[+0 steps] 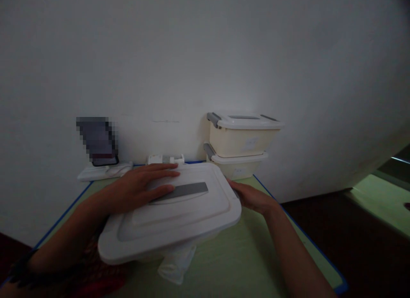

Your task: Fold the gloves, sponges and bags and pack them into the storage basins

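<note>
I am working indoors in a plain room, at what is looking like a simple work corner; whether it is serving a home or an office, I cannot tell. A white wall (179,67) with faint scuff marks (165,121) is rising directly behind a pale green counter (224,264) with blue edging (342,286). Two lidded storage boxes (238,142) are standing stacked near the wall, matching the white-lidded box (192,221) I am handling. To the left, a phone-like device (98,140), partly pixelated, is leaning upright on the counter. Dark flooring (317,212) is showing at right, and dim light is falling throughout.
</note>
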